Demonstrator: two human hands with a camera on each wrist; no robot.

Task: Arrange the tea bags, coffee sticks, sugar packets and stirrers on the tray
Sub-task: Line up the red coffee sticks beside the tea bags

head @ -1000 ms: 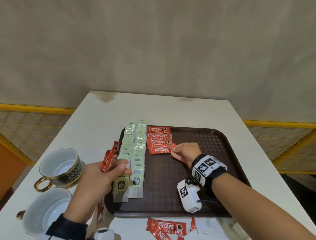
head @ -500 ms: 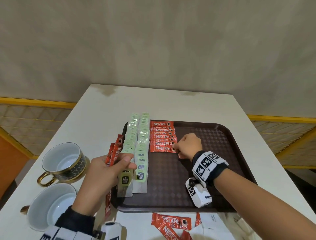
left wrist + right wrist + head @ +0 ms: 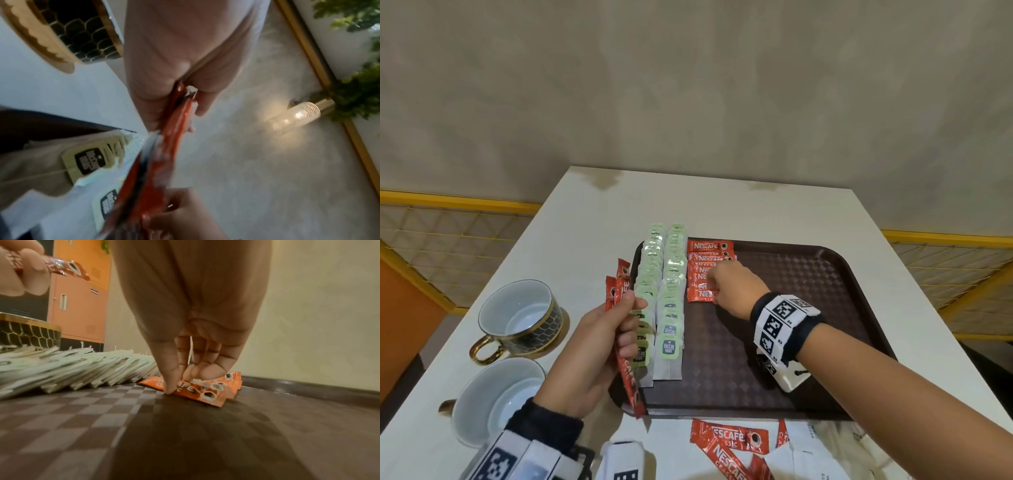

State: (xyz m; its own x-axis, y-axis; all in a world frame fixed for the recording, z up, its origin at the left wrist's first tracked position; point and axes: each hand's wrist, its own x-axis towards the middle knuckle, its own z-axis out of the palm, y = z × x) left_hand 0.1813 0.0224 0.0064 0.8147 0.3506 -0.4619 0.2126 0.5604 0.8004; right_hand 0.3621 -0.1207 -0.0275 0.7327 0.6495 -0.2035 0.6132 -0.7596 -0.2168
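A dark brown tray (image 3: 808, 308) lies on the white table. Two overlapping rows of green-labelled tea bags (image 3: 669, 308) run down its left side. Beside them at the far end lies a short stack of red coffee sticks (image 3: 702, 260). My right hand (image 3: 717, 286) is curled over the stack's near end. In the right wrist view its thumb and fingertips (image 3: 180, 379) pinch the frontmost stick (image 3: 207, 392) against the tray (image 3: 185, 434). My left hand (image 3: 631, 322) grips a bundle of red coffee sticks (image 3: 621, 298) upright over the tray's left rim, seen edge-on in the left wrist view (image 3: 164, 146).
Two cups stand left of the tray, a gold-and-black one (image 3: 520, 315) and a white one (image 3: 496, 397). Loose coffee sticks (image 3: 729, 440) and white packets (image 3: 815, 452) lie on the table before the tray's near rim. The tray's right half is bare.
My left hand has raised its bundle of sticks more upright. My right hand has slid left onto the near end of the stack on the tray.
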